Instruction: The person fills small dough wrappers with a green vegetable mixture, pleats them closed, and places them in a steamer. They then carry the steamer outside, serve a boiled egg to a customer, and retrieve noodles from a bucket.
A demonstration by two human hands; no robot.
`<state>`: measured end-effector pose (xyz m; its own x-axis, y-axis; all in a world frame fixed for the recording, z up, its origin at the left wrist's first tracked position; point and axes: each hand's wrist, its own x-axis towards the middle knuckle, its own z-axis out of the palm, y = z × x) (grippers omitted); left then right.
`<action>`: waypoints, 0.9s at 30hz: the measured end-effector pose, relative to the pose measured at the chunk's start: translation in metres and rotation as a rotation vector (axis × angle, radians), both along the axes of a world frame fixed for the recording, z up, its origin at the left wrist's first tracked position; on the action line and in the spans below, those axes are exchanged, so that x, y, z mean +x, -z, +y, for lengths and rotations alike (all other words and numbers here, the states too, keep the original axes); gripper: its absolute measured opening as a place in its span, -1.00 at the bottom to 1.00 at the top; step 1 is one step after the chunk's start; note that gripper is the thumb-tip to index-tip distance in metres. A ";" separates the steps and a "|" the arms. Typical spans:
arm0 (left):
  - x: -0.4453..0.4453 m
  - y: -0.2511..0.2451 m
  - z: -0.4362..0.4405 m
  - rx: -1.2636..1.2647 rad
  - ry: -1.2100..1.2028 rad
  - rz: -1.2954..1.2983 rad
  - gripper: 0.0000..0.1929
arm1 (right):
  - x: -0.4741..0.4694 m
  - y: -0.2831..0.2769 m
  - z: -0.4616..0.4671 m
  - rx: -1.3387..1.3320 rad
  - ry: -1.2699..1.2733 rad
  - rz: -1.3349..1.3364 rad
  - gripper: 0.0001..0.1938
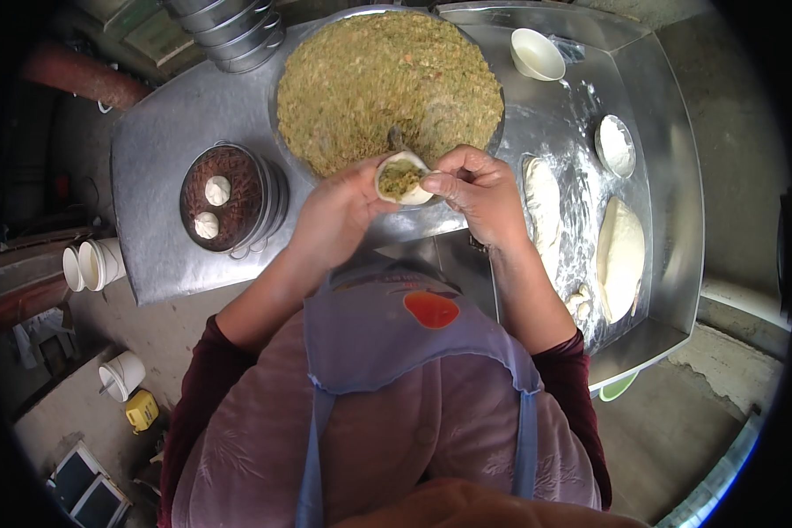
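Cupped in my left hand (340, 208) is a round dough wrapper (414, 195) with a mound of greenish filling (399, 178) in its middle. The thumb and fingers of my right hand (478, 191) pinch the wrapper's right edge, which stands up around the filling. Just beyond both hands lies a very large round pan of chopped filling (383, 79), with the handle of a utensil (395, 137) sticking out of its near side. At left, two pleated buns, one higher (218, 190) and one lower (206, 225), sit in a round steamer (191, 168) with a dark red-brown liner.
On the floured right side of the metal table (191, 112) lie a long dough roll (542, 204), a thicker dough piece (620, 254) and small dough bits (579, 302). A flour bowl (615, 146) and pale bowl (538, 56) stand behind. Steamer tiers (231, 33) are stacked at back left.
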<state>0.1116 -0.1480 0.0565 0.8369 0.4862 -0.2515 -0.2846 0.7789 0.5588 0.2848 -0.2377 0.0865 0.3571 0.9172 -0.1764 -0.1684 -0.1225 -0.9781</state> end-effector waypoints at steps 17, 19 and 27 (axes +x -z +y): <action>0.005 -0.003 -0.007 -0.165 -0.012 -0.052 -0.57 | -0.006 0.005 -0.002 -0.053 -0.142 -0.001 -0.87; 0.007 0.001 -0.017 0.003 -0.048 0.018 -0.62 | -0.012 0.005 -0.003 -0.061 -0.131 0.060 -0.89; -0.009 0.008 -0.011 0.812 0.106 0.375 -0.64 | -0.015 -0.002 -0.003 0.246 -0.254 -0.828 -0.86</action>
